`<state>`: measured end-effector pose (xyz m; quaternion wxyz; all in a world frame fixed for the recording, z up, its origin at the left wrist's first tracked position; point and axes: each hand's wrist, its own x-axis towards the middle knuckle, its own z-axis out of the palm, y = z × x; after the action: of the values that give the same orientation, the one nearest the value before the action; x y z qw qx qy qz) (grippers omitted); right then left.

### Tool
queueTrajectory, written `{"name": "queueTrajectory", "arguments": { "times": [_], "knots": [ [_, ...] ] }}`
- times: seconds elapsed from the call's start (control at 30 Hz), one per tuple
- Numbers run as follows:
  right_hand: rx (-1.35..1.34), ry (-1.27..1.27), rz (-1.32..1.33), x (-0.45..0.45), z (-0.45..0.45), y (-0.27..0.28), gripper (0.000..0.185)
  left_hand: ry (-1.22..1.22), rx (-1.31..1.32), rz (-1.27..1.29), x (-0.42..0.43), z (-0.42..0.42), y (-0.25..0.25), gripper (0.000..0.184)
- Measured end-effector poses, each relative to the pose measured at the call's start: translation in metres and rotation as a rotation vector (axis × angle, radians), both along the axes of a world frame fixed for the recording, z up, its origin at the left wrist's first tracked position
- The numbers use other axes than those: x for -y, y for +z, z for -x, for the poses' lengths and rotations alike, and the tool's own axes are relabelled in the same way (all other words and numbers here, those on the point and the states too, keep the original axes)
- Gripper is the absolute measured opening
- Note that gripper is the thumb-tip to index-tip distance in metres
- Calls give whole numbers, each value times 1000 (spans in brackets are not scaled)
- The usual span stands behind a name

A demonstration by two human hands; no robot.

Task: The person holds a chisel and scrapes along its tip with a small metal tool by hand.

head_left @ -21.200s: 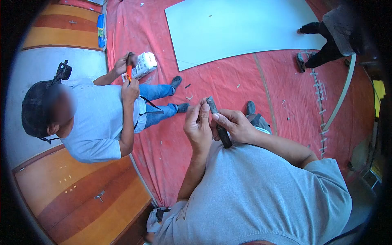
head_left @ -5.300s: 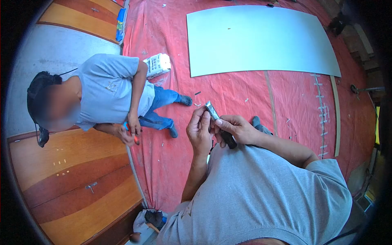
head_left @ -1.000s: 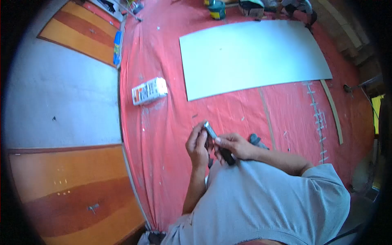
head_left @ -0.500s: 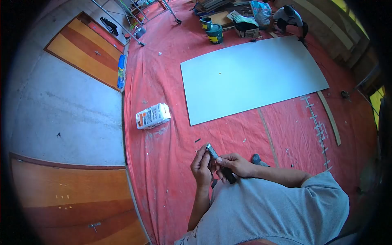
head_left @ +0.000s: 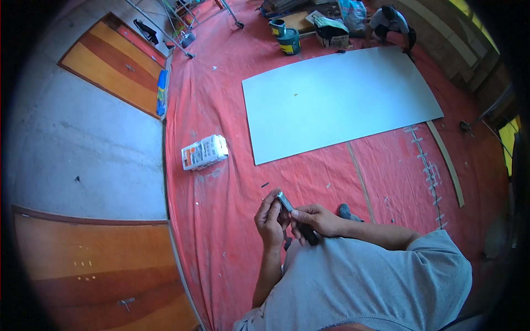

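In front of my grey shirt, both hands meet on a utility knife (head_left: 285, 202) with a silver metal front and a dark handle. My right hand (head_left: 317, 219) is closed round the handle, its thumb lying along the metal part. My left hand (head_left: 269, 218) has its fingers pinched at the knife's front end; whether a blade sticks out there is too small to tell. A short dark strip (head_left: 265, 185) lies on the red floor sheet (head_left: 298, 185) just beyond my hands.
A large white board (head_left: 342, 102) lies flat ahead. On the left stands a white printed pack (head_left: 205, 153), near wooden doors (head_left: 116, 66). Buckets (head_left: 288, 41) and a box (head_left: 333, 38) are behind the board. Another person (head_left: 389, 25) crouches at its far right corner. A wood strip (head_left: 446, 163) lies right.
The view has shifted slightly, so the board and pack sit a little higher and further left. Both hands keep their hold on the knife, almost unmoved.
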<state>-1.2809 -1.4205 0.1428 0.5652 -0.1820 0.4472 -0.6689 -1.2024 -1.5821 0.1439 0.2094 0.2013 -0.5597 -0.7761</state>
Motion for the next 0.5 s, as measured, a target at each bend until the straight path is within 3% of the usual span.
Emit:
{"name": "queueTrajectory", "arguments": {
  "times": [0.5],
  "knots": [
    [155, -76, 8, 3, -11, -7, 44, 12, 6, -69, 2, -7, 0, 37]
  ]
}}
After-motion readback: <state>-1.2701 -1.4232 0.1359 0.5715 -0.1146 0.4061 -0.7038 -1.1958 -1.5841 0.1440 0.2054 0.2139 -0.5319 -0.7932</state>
